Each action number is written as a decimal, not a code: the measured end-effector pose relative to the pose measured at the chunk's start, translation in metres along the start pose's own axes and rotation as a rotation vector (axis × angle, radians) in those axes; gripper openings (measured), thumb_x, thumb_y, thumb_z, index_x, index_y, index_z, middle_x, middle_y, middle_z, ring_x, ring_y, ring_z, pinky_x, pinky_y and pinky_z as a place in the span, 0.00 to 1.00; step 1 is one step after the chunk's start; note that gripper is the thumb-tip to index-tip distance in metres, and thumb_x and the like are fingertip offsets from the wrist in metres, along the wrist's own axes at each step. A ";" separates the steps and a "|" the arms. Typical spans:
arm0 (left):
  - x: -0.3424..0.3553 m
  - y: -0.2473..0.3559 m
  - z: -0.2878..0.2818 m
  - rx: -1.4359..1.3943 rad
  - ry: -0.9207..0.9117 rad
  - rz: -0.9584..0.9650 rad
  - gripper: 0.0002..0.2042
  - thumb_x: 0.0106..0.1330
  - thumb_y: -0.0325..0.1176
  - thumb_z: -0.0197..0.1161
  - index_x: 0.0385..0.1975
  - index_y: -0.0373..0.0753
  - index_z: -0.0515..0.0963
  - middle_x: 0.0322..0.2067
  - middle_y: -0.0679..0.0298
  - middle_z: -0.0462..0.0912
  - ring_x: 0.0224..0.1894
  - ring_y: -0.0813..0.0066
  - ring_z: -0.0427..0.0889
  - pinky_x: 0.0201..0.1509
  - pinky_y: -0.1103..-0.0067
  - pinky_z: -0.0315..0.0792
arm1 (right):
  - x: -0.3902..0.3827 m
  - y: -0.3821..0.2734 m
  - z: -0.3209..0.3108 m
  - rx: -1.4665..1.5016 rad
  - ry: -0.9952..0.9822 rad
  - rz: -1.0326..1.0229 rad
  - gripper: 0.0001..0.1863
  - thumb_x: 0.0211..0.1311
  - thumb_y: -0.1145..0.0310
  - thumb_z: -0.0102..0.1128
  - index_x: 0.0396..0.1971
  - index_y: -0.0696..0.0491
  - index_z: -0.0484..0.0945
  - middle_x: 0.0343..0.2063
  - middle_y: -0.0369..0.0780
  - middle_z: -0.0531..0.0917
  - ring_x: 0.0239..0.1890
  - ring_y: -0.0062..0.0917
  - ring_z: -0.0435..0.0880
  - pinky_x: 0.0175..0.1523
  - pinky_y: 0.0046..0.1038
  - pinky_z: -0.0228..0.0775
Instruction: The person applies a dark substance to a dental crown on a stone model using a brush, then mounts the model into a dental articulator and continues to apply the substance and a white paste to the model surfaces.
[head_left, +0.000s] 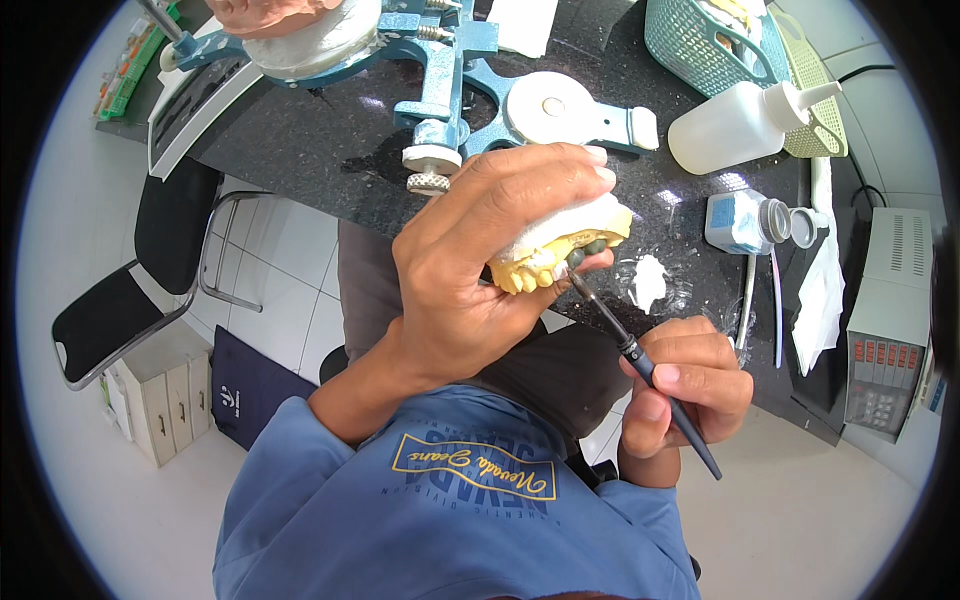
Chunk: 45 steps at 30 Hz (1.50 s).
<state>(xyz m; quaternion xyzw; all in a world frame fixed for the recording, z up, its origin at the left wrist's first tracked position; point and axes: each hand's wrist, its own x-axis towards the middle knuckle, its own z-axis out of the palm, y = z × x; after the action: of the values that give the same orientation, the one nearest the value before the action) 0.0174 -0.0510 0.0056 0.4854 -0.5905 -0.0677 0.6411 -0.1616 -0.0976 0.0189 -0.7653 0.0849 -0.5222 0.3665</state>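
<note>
A yellow and white dental cast [530, 268] with dark green pieces on some teeth is held up at the middle, gripped by my left hand [480, 240], whose fingers wrap over its top and round its side. My right hand [685, 395] pinches a slim dark brush-like tool [622, 335], its tip touching the cast beside a green piece. A patch of white material [648, 282] lies on the dark bench [290, 150] just right of the cast. A small jar [733, 222] with a lid off beside it stands farther right.
A blue articulator [435, 105] with a pink and white cast occupies the back. A white squeeze bottle [725, 130], perforated baskets [690, 40], white paper [812, 310] and a grey machine [880, 300] are on the right. A black chair [85, 330] and cabinet [155, 410] stand lower left.
</note>
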 end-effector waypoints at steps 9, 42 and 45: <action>0.001 0.000 0.000 0.020 0.005 0.010 0.22 0.46 0.21 0.73 0.44 0.34 0.76 0.45 0.53 0.79 0.47 0.67 0.79 0.49 0.78 0.75 | -0.001 -0.001 -0.003 -0.006 0.009 -0.002 0.11 0.44 0.79 0.59 0.32 0.58 0.73 0.21 0.41 0.77 0.19 0.24 0.78 0.21 0.22 0.72; 0.001 -0.001 0.002 0.101 0.025 0.033 0.22 0.44 0.23 0.74 0.42 0.35 0.77 0.44 0.54 0.80 0.45 0.66 0.80 0.47 0.78 0.76 | -0.001 -0.002 -0.001 -0.059 -0.019 -0.016 0.11 0.45 0.78 0.61 0.31 0.57 0.72 0.22 0.40 0.76 0.19 0.25 0.78 0.21 0.23 0.73; 0.001 0.000 0.002 0.101 0.022 0.025 0.22 0.44 0.22 0.74 0.42 0.35 0.77 0.44 0.54 0.80 0.45 0.66 0.80 0.47 0.77 0.76 | -0.003 -0.003 -0.004 -0.057 -0.014 0.002 0.11 0.46 0.78 0.61 0.32 0.57 0.72 0.22 0.40 0.76 0.19 0.25 0.78 0.22 0.23 0.73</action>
<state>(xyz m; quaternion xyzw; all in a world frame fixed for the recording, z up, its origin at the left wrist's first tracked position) 0.0161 -0.0528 0.0063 0.5106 -0.5920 -0.0243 0.6231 -0.1670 -0.0958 0.0188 -0.7792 0.0981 -0.5136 0.3457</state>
